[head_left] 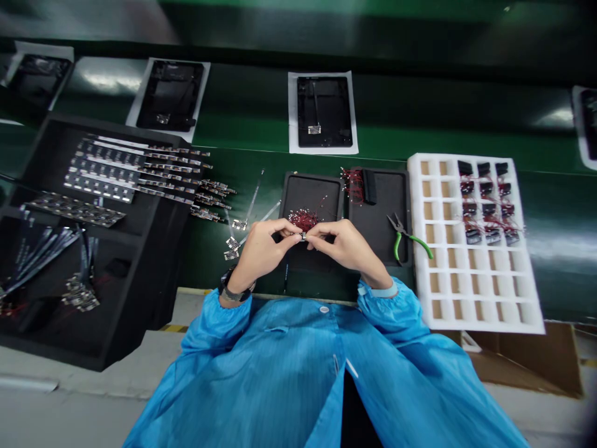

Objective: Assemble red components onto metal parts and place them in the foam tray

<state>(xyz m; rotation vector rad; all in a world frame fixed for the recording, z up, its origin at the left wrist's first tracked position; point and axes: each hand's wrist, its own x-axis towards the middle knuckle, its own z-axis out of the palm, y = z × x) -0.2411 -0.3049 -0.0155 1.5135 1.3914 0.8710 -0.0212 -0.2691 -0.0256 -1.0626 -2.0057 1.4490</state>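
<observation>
My left hand [270, 244] and my right hand [339, 242] meet at fingertip height over a black tray [288, 193], both pinching one small circuit board [303, 236]. Most of that board is covered by the fingers. Just beyond the fingertips lies a heap of small parts with red wires [304, 219] in the tray. Left of my left hand, several little circuit boards with flat ribbon cables [240, 224] rest on the green bench. A second black tray [386, 193] to the right holds a black block [369, 186], more red wires [353, 185] and green-handled pliers [400, 239].
A white foam tray [422, 267] at right has black parts with red wires in some compartments. At left stands a black box [140, 249] with circuit-board strips and ribbon cables. Black device housings [324, 115] on white sheets line the back. A cardboard box [536, 361] sits lower right.
</observation>
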